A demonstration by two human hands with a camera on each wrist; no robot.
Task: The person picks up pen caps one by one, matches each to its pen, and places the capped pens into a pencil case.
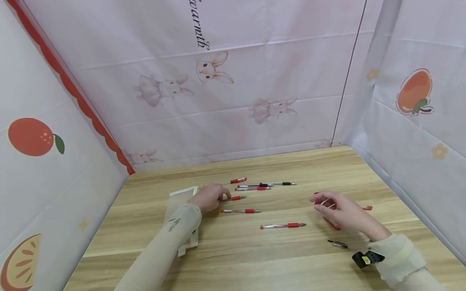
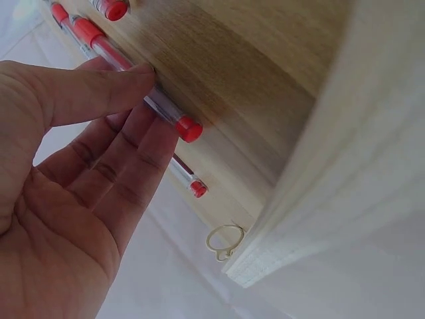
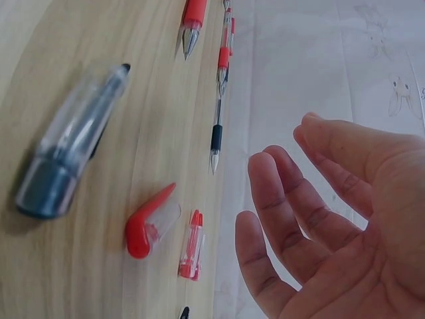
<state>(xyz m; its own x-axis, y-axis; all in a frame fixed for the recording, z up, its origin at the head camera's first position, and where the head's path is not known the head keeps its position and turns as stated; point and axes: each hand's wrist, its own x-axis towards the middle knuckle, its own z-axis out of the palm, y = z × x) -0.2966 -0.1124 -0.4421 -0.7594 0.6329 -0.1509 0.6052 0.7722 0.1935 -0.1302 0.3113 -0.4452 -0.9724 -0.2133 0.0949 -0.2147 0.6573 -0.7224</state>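
My left hand pinches a red gel pen near its red end plug, between thumb and fingers; its grip and tip point right. Under the left forearm lies a pale pouch, partly hidden, with a small ring at its edge. My right hand hovers over the right side of the table with loosely bent fingers, holding nothing. Around it lie a red pen cap, another red cap and a black cap. In the right wrist view, a red cap lies beside the black one.
Uncapped red pens lie mid-table. Farther back are a red pen, another red pen and black pens close together. Printed cloth walls bound the wooden table at the back and sides.
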